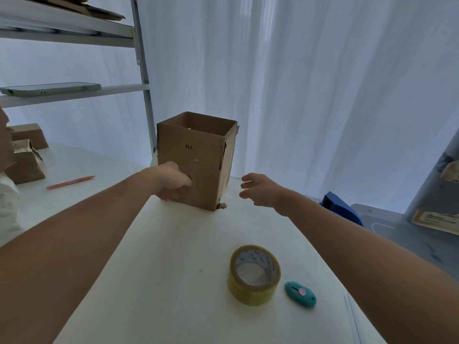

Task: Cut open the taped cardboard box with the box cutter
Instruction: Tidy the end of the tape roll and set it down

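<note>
Box (196, 165) stands upright at the far middle of the desk (173, 244), its top looking open, with "HY" printed upside down on the near face. Left hand (173, 181) presses against the lower left of that face, fingers curled on the cardboard, steadying rather than lifting. Right hand (260, 189) hovers just beside the box's right edge, fingers spread and holding nothing. Cutter (300, 293), a small teal one, lies untouched near the desk's near right edge, just beside the tape roll (254, 274); both are well apart from the box.

Risks, as I judge them: the tall, light box could tip or slide if the left hand pushes without the right bracing it. Whichever end is taped cannot be seen, so cutting may need the box turned first. Reaching back blind for the cutter could knock the roll or meet the blade.
</note>
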Action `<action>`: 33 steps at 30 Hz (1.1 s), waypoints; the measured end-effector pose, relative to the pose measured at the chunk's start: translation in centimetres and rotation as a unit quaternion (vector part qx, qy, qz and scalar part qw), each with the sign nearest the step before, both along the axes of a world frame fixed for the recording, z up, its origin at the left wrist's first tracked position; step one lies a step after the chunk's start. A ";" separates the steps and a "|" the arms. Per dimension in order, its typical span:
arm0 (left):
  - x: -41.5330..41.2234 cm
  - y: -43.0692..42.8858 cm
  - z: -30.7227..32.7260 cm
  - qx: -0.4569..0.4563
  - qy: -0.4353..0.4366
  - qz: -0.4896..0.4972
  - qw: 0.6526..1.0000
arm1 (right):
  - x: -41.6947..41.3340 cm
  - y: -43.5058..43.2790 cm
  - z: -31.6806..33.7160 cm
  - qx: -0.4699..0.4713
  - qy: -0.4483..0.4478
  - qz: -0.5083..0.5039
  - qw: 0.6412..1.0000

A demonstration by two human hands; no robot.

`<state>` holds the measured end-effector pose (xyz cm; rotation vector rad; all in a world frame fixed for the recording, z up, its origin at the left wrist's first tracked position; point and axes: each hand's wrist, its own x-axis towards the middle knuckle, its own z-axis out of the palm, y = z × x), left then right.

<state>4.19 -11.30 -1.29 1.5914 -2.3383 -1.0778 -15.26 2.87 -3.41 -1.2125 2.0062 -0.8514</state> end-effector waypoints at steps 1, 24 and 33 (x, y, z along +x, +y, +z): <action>-0.5 0.5 0.1 0.004 0.005 -0.015 1.000 | -0.4 0.7 0.2 0.000 0.006 0.000 1.000; -7.9 15.7 -2.8 0.064 -0.126 -0.344 0.928 | -2.3 13.7 -1.7 0.077 0.076 0.080 0.991; -7.5 17.8 -4.5 -0.028 -0.205 -0.376 0.904 | -1.9 15.6 -2.3 0.069 0.062 0.082 0.992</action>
